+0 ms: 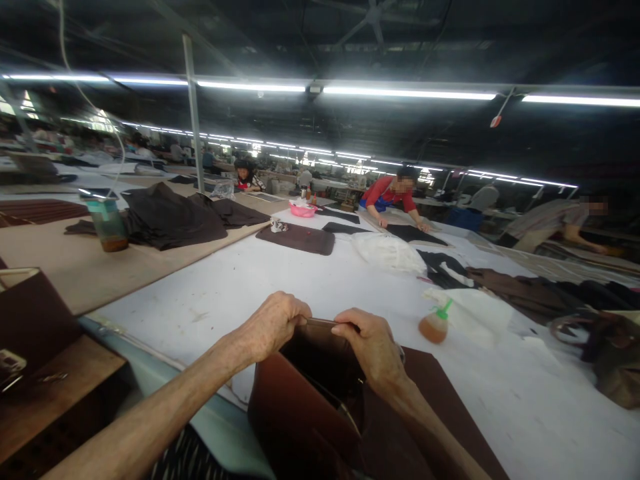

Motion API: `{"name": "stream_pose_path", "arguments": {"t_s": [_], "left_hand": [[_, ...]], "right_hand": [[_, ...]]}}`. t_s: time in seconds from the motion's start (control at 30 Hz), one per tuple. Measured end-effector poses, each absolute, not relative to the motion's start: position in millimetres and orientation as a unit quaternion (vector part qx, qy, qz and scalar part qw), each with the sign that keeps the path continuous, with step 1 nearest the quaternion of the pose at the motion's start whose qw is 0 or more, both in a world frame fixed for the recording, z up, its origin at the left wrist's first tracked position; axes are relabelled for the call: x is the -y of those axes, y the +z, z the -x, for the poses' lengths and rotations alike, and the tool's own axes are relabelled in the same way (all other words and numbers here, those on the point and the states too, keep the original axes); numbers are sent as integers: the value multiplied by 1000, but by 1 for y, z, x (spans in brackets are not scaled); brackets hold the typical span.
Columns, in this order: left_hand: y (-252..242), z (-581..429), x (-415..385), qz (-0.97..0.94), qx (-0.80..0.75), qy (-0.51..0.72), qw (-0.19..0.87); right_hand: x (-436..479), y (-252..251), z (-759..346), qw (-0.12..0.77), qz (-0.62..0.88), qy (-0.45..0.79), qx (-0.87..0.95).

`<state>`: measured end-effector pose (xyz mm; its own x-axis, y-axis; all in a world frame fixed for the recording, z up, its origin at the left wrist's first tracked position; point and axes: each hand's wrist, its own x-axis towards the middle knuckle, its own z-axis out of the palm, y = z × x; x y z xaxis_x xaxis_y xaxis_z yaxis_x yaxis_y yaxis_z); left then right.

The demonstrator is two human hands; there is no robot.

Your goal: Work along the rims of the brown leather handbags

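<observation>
A brown leather bag (295,407) stands at the near edge of the white table, its dark inside facing up. My left hand (280,321) pinches the far top edge of the bag at its left part. On the same edge, a little to the right, my right hand (373,343) grips with thumb and fingers. Between the two hands a short stretch of the rim shows. A brown flap or panel (440,393) lies to the right, beneath my right forearm. The lower part of the bag is dark and partly hidden by my right arm.
A squeeze bottle (434,327) with a green nozzle stands on the white table (210,287). Further off lie a brown panel (300,240), a pink basin (303,211) and dark fabric (173,217). A jar (107,223) stands at left. Across the table a person (393,197) in red bends over dark pieces.
</observation>
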<state>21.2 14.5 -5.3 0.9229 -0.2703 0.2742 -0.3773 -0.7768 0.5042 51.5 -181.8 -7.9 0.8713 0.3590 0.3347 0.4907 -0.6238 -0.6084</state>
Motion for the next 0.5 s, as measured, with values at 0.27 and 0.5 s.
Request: {"name": "stream_pose_path", "arguments": {"t_s": [0.27,0.5], "left_hand": [[-2,-22,-16,-929,154,73,328],[4,-19,-15,-937,106,61,327]], "right_hand": [[186,6,-57,352,908,-29,225],[207,3,-70,312,911,-17,269]]}}
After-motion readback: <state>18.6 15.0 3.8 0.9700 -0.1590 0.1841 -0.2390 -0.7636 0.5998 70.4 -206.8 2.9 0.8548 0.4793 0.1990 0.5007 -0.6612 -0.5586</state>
